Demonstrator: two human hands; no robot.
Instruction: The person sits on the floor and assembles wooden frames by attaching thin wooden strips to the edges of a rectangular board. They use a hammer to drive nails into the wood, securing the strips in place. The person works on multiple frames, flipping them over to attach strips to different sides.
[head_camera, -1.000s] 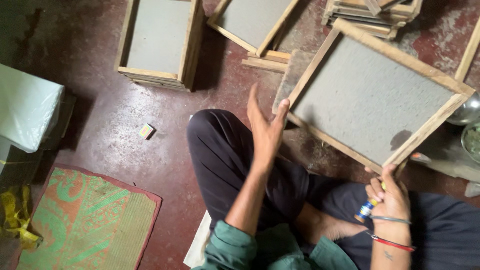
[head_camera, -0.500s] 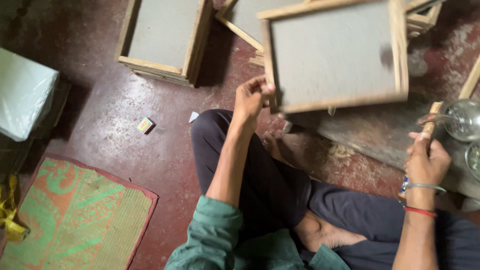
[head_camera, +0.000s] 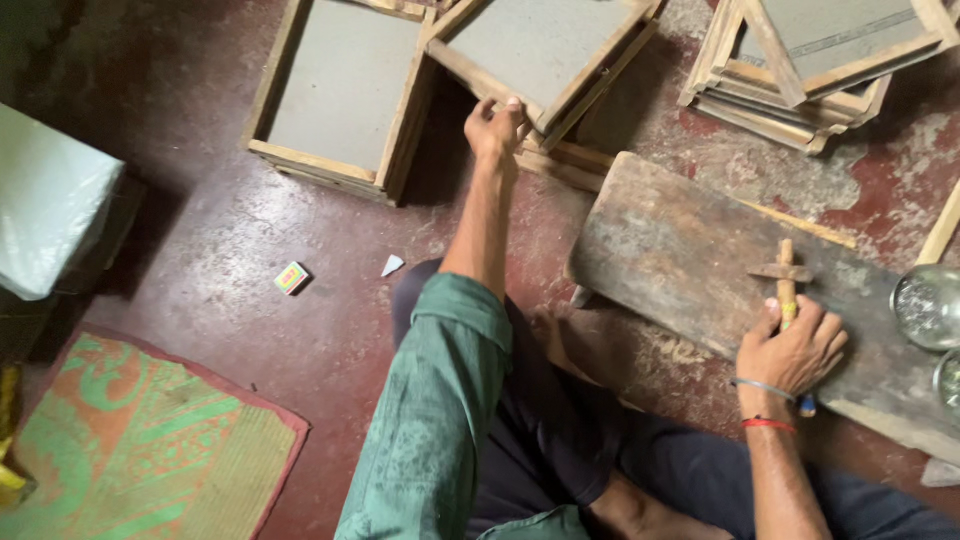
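a: where's the left hand (head_camera: 497, 125)?

b: stretched out ahead, fingers curled over the near edge of a wooden frame (head_camera: 545, 50) with a grey panel in it. the frame is tilted, its lower edge resting on a low pile of wooden strips (head_camera: 560, 160) on the red floor (head_camera: 300, 330).

a: so it's gripping?

b: yes, closed on that frame's rim, thumb on the side.

a: and the right hand (head_camera: 792, 350)?

b: down on the worn wooden board (head_camera: 680, 250) in front of the knees, near its right end. the fingers are wrapped round the lower end of a small cross-shaped wooden tool (head_camera: 784, 275) lying on the board. there's also something blue (head_camera: 806, 406) under the heel of the hand; i can't tell what it is.

a: anything else close by?

b: another frame stack (head_camera: 340, 95) lies flat just left of the tilted frame, and more frames (head_camera: 820, 70) are piled at the top right. two round glass lids or bowls (head_camera: 925, 308) sit at the board's right end. a small matchbox (head_camera: 291, 278) and a scrap of paper (head_camera: 392, 265) lie on the floor, and a green and orange mat (head_camera: 130, 450) fills the lower left corner.
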